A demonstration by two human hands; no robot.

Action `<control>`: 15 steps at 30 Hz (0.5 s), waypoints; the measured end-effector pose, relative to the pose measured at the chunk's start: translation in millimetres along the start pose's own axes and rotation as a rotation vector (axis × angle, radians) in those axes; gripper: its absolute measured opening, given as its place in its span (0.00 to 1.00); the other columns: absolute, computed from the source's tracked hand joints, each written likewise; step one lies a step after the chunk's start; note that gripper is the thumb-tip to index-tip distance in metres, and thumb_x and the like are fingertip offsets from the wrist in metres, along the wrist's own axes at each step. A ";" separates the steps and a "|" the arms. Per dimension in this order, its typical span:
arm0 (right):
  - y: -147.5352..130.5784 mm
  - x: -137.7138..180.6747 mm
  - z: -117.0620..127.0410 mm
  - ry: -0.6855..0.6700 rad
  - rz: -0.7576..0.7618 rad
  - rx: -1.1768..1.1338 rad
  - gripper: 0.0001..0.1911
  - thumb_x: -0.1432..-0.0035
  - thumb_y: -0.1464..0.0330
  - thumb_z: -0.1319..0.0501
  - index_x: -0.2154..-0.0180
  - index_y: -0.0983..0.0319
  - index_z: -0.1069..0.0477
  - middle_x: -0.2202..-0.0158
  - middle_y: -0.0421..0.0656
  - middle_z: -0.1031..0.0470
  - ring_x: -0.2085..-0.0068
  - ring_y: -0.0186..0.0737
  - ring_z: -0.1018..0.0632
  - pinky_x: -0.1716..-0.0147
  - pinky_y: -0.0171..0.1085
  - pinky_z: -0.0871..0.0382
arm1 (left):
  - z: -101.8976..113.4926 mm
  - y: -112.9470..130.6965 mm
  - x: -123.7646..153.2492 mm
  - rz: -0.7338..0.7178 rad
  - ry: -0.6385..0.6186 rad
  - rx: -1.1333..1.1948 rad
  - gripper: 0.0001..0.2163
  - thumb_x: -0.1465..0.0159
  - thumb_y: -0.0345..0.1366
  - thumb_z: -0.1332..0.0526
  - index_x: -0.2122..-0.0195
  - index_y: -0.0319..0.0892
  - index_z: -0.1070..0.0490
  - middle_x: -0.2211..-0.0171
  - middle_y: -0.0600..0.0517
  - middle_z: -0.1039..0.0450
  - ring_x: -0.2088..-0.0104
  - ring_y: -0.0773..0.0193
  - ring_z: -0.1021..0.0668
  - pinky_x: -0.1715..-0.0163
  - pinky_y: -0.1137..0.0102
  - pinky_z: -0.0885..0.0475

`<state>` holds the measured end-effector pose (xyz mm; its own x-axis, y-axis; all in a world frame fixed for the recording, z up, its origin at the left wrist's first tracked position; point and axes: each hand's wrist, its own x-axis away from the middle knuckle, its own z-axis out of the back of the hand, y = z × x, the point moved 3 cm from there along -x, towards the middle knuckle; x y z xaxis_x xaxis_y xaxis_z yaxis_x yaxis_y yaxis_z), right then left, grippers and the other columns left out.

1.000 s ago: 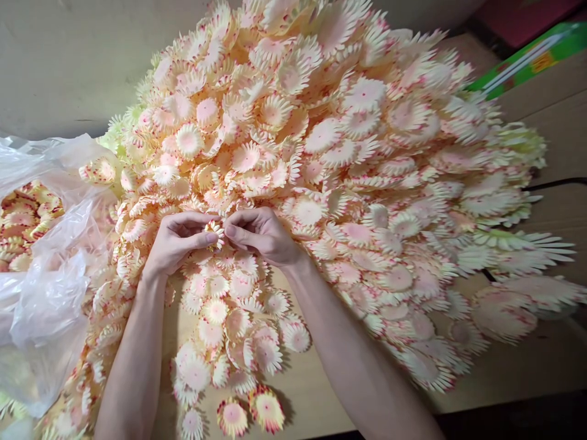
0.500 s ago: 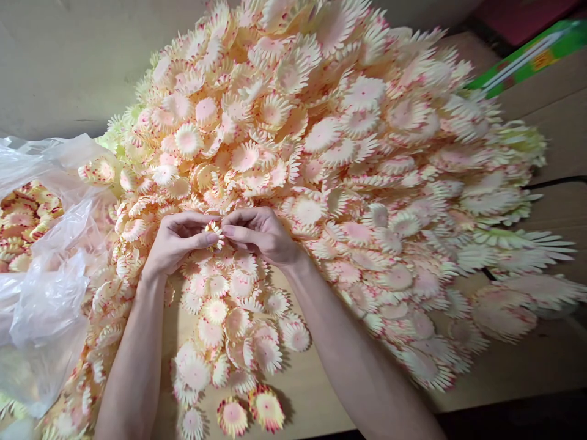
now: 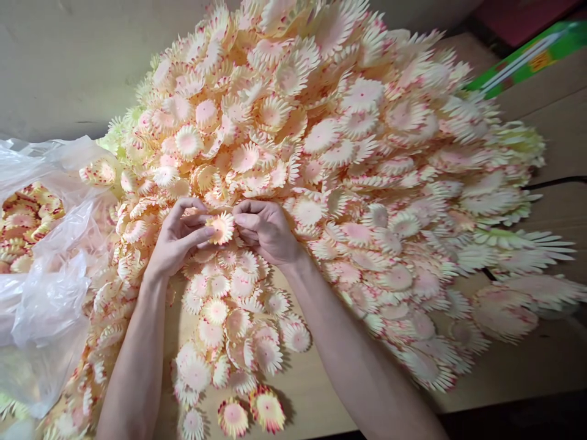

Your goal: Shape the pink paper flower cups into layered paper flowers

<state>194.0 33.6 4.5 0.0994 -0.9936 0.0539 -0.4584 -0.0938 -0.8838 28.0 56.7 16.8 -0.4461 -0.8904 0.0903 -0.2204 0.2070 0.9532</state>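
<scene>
Between the thumb and fingers of my left hand (image 3: pixel 181 239) is a small artificial flower petal piece (image 3: pixel 222 228), cream with a pale pink centre and fringed edges. Its face is turned up toward me. My right hand (image 3: pixel 266 233) is closed in a pinch just to the right of that piece, fingertips close to its edge. Whether something thin sits in this pinch, I cannot make out. Beneath both hands lies a trail of loose petal pieces (image 3: pixel 241 322), several overlapping. Two of them near the front have darker red tips (image 3: pixel 266 408).
A large heap of similar petal pieces (image 3: pixel 321 134) rises behind the hands and spreads right. On the left, a clear plastic bag (image 3: pixel 50 293) holds more. A green printed package (image 3: pixel 532 58) and cardboard (image 3: pixel 562 116) stand back right. The wooden tabletop (image 3: pixel 307 391) shows in front.
The petal piece in my left hand has turned to show its face more fully. My right hand has drawn slightly right, and its fingers have curled in.
</scene>
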 end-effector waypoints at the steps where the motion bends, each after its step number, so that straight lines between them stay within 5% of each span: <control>1: 0.2 0.1 0.0 -0.001 -0.001 0.023 0.09 0.51 0.65 0.33 0.75 0.63 0.29 0.85 0.30 0.45 0.84 0.23 0.49 0.84 0.30 0.58 | -0.5 -0.7 0.1 -0.009 -0.001 -0.025 0.12 0.48 0.32 0.28 0.63 0.47 0.26 0.70 0.56 0.24 0.77 0.73 0.25 0.77 0.78 0.28; 9: -2.3 -0.6 -5.6 -0.059 0.080 0.135 0.10 0.52 0.64 0.32 0.75 0.64 0.26 0.81 0.34 0.34 0.80 0.25 0.41 0.81 0.30 0.49 | -2.9 -3.1 0.1 -0.079 -0.021 -0.221 0.09 0.46 0.40 0.28 0.73 0.40 0.22 0.68 0.49 0.21 0.71 0.69 0.23 0.74 0.77 0.28; 15: 1.8 -0.3 -2.9 -0.077 0.075 0.091 0.08 0.49 0.65 0.32 0.73 0.64 0.26 0.83 0.32 0.37 0.81 0.24 0.43 0.82 0.29 0.50 | -0.1 -4.5 0.0 -0.048 0.017 -0.189 0.07 0.46 0.39 0.28 0.73 0.41 0.21 0.68 0.51 0.22 0.74 0.72 0.25 0.77 0.78 0.30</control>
<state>190.6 33.5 4.2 0.1371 -0.9895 -0.0462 -0.3851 -0.0103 -0.9228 29.1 55.7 12.6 -0.4236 -0.9047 0.0463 -0.0741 0.0856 0.9936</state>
